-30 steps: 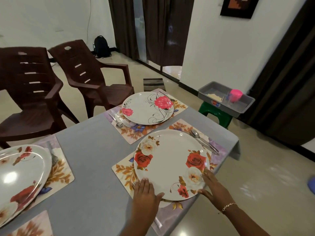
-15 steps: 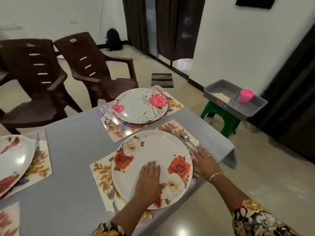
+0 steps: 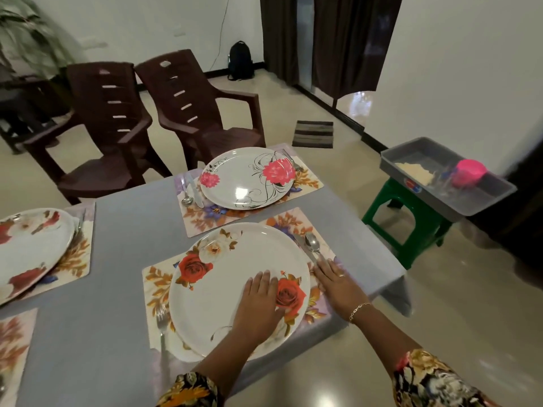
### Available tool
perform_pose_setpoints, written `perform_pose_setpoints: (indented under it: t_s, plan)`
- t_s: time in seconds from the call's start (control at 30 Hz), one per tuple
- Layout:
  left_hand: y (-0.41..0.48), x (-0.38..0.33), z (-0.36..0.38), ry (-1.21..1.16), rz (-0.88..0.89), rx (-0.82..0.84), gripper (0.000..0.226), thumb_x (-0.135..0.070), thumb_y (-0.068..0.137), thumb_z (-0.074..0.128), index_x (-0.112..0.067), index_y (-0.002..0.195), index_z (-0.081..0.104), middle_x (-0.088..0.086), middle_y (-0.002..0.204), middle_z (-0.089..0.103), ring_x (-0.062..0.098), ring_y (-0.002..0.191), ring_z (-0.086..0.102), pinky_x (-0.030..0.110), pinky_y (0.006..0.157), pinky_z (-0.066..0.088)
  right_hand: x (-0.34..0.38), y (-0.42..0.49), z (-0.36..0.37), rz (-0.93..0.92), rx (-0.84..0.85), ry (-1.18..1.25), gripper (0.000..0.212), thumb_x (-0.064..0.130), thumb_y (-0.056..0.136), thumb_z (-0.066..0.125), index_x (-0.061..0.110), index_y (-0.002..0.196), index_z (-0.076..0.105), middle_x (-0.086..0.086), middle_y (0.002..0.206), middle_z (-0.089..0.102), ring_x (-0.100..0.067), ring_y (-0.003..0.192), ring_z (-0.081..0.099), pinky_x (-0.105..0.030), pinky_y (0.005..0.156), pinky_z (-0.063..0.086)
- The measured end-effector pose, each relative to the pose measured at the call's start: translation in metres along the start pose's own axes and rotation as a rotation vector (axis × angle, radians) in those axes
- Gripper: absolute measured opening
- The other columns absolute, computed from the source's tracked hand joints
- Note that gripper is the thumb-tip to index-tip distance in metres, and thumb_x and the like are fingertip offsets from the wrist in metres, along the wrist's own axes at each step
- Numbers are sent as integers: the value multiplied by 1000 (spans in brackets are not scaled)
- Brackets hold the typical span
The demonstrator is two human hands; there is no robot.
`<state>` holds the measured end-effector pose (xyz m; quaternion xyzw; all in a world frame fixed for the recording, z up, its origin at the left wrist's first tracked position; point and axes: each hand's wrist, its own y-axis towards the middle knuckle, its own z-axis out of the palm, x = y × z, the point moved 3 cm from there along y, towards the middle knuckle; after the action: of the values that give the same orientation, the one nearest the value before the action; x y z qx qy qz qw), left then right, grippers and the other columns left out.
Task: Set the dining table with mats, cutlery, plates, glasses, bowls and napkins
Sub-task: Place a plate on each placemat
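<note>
Rose plate (image 3: 223, 292) sits right in front of you on its mat (image 3: 155, 280), at the near corner of the worktop (image 3: 126, 230). Your left hand (image 3: 260, 301) lies flat on it with the fingers straight, so that grip is wide and holds nothing. Your right hand (image 3: 338, 284) rests flat on the mat just right of the rose plate. Its grip is wide too, with the fingertips close to the spoon (image 3: 313, 245) and knife (image 3: 301, 246). A fork (image 3: 161, 321) lies along the rose plate's left rim.

Beyond the rose plate, a pink-flower plate (image 3: 244, 183) sits on a second mat (image 3: 305, 183) with cutlery on both sides. Well to the left, a third plate (image 3: 32, 248) covers another mat (image 3: 79, 254). A fourth mat (image 3: 14, 342) shows at the near left, and nothing sits on the part in view.

By my reading, mats, plates and cutlery are largely down. You have glasses, bowls and napkins left, since none shows on the worktop.

Far right of the rose plate, a grey tray (image 3: 476, 207) rests on a green stool (image 3: 411, 218). It holds a pink item (image 3: 468, 173) and something pale (image 3: 414, 171), both too blurred to name.
</note>
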<state>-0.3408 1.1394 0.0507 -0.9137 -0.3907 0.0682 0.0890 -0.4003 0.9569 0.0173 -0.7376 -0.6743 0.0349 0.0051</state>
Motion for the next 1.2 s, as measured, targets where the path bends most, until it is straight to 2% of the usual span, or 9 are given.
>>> perform_pose_setpoints:
  t_s: [0.23,0.4,0.47,0.53,0.6,0.8,0.93,1.03,1.2]
  plan:
    - [6,-25,-9,29,109,-67,54,-56,82,51,-15,110,70,6,115,68,28,102,67,42,91,44,-13,-4,9,-2,121,111,79,37,43,88,12,115,65,-6,117,66,-26,103,65,-34,82,52]
    - [17,-57,-15,134,238,32,66,-53,98,21,-13,150,15,8,158,6,28,146,4,38,109,-11,-26,1,15,14,114,201,86,38,35,91,11,111,63,-5,107,71,-21,93,69,-29,71,55]
    - [25,-69,-13,148,277,35,70,-51,98,27,-12,151,4,8,158,-4,26,146,-8,33,104,-20,-27,-2,4,-17,64,275,62,32,68,79,8,121,58,-8,119,64,-23,105,65,-34,80,56]
    - [34,-78,-8,164,317,34,73,-52,97,29,-11,151,2,10,158,-3,26,146,-8,33,104,-21,-33,-4,-6,-38,12,399,52,20,95,48,5,142,32,-4,147,33,-18,136,34,-35,112,32]
    - [39,-85,-8,181,348,35,76,-54,96,30,-10,150,1,11,158,-3,27,146,-8,34,104,-21,-35,-9,-9,-37,87,448,60,10,95,45,10,147,16,3,153,10,-13,143,10,-23,115,4]
    - [44,-91,-3,238,371,79,78,-57,94,31,-11,150,2,13,158,-2,28,146,-6,38,107,-20,-41,-7,-9,31,189,559,54,39,96,36,23,146,23,5,153,24,-15,141,21,-30,117,19]
    - [40,-90,-3,245,368,72,78,-58,94,33,-11,150,4,13,158,1,29,146,-3,40,108,-19,-46,-5,-12,-16,232,504,63,7,92,49,14,147,19,-2,155,18,-21,142,20,-38,116,22]
    - [39,-91,-4,222,368,53,77,-56,94,35,-11,150,8,14,158,4,30,146,-1,39,108,-19,-45,-5,-15,10,191,484,53,16,97,46,23,145,25,3,151,30,-19,130,43,-29,108,36]
    - [48,-93,-8,186,359,40,76,-55,93,38,-14,150,9,17,157,4,33,145,-2,40,110,-16,-50,-5,-13,-5,207,503,51,13,97,43,21,145,26,1,150,32,-20,134,37,-34,111,33]
